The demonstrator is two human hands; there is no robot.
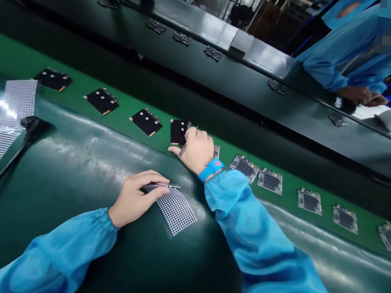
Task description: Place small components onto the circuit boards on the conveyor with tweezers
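Note:
My left hand (135, 196) rests on the dark green bench, fingers pinched on thin metal tweezers (166, 185) over a clear sheet of small white squares (174, 208). My right hand (198, 150), with a blue wrist strap (211, 169), reaches to the green conveyor belt (8, 50). Its curled fingers press on a black circuit board (178, 132). More black boards (146, 121) lie to its left. Uncovered boards (270, 180) follow to its right.
Two more sheets of white squares (18, 102) lie at the left, beside a black cable and stand (31, 124). Across the belt a person in a blue coat (343, 51) works at a grey rail holding small parts (213, 53).

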